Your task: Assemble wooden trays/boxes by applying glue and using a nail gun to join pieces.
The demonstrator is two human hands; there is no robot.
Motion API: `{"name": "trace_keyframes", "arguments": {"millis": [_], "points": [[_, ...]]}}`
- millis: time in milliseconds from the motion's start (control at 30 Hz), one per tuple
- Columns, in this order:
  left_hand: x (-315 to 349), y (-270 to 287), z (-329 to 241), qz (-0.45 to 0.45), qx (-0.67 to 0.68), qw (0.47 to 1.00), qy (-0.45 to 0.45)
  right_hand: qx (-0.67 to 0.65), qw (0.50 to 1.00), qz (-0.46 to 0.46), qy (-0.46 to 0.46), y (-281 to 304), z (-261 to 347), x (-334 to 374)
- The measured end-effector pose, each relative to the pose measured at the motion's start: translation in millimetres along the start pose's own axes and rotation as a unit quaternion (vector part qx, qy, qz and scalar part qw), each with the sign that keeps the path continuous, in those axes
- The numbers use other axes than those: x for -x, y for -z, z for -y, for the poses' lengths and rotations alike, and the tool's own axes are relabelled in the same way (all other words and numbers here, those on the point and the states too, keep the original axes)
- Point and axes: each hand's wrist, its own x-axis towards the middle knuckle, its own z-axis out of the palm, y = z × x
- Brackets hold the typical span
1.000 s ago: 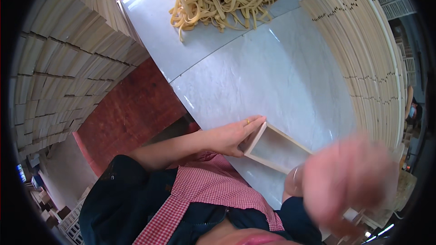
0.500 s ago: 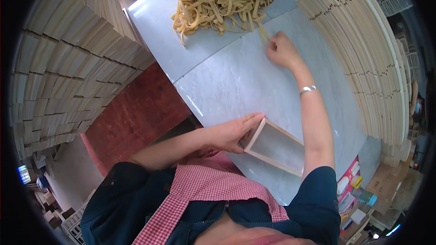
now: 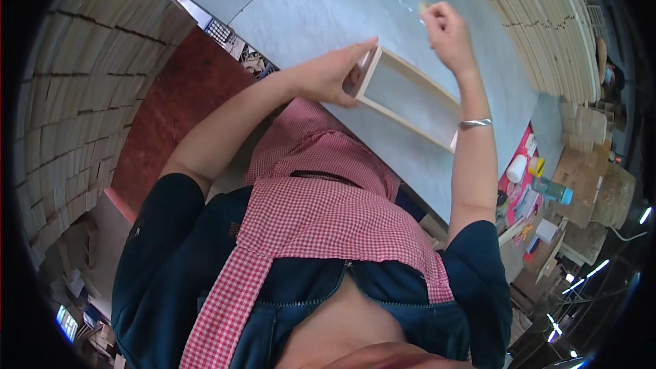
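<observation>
Over grey table [image 3: 321,14], left fingers [image 3: 360,50] gripping wooden frame [image 3: 406,123], right fingers [image 3: 435,16] pinching blurred strip [image 3: 425,6], right forearm [image 3: 476,164] overlapping frame, stacked boards [image 3: 547,34]

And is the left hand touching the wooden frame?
Touching. The head view shows the left hand clasping the end of the wooden frame, its fingers against that end with no gap.

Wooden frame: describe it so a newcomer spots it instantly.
Find the grey marbled tabletop. At its near edge, the left hand grips one end of a pale rectangular wooden frame. Unlike the tightly stacked wooden pieces at right, it's a single hollow rectangle.
</observation>
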Motion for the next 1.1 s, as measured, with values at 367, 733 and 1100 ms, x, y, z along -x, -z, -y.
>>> {"name": "trace_keyframes", "arguments": {"millis": [367, 733, 1100], "points": [[11, -8, 3, -0.066, 0.021, 0.996, -0.048, 0.094, 0.981, 0.155, 0.075, -29, 29, 60], [-2, -4, 10, -0.109, -0.198, 0.969, -0.104, 0.163, 0.967, 0.152, 0.123, -57, 80, 155], [-6, 0, 13, -0.091, -0.242, 0.962, -0.084, 0.187, 0.973, -0.127, 0.04, 29, -43, 273]]}}
